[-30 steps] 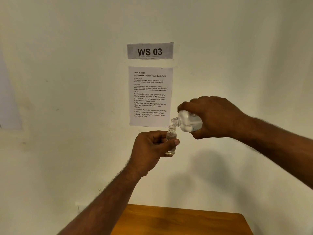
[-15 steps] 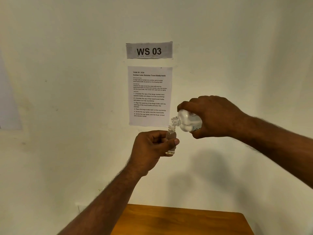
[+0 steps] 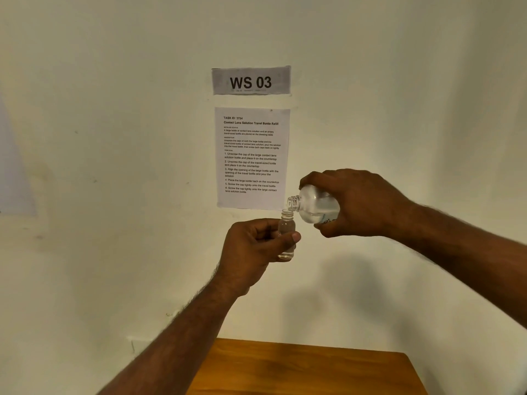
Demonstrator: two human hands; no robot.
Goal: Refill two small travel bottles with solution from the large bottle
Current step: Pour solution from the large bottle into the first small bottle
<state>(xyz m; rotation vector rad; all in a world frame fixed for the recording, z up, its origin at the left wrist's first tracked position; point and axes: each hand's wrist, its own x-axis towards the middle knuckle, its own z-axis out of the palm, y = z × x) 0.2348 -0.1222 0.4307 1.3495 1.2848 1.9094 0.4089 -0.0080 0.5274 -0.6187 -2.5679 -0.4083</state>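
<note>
Head view, looking forward and down, and both my arms are raised in front of a pale wall (image 3: 114, 166). My left forearm climbs from the lower left, wrist bent a little, and my left hand (image 3: 251, 252) holds the small travel bottle (image 3: 286, 235) upright. My fingers (image 3: 265, 223) curl closed around its body from behind, and my thumb (image 3: 285, 240) presses across the front, so the grip is snug. The neck stands uncapped above my hand. A shallow layer of clear liquid sits at the bottom of it.

My right arm comes in from the right edge, forearm sloping up to the wrist. My right hand (image 3: 359, 203) wraps over the large bottle (image 3: 316, 208), fingers clamped shut across its top and thumb beneath. That bottle lies tipped nearly on its side, its open threaded mouth pointing left and slightly down. The mouth sits just above and beside the small neck; whether the two rims touch, I cannot tell. Clear solution pools along the lower side of the large bottle.

Behind my hands a printed task sheet (image 3: 252, 158) hangs on the wall, with a sign (image 3: 251, 81) reading WS 03 above it. Well below, a wooden counter (image 3: 308, 369) shows at the bottom edge.
</note>
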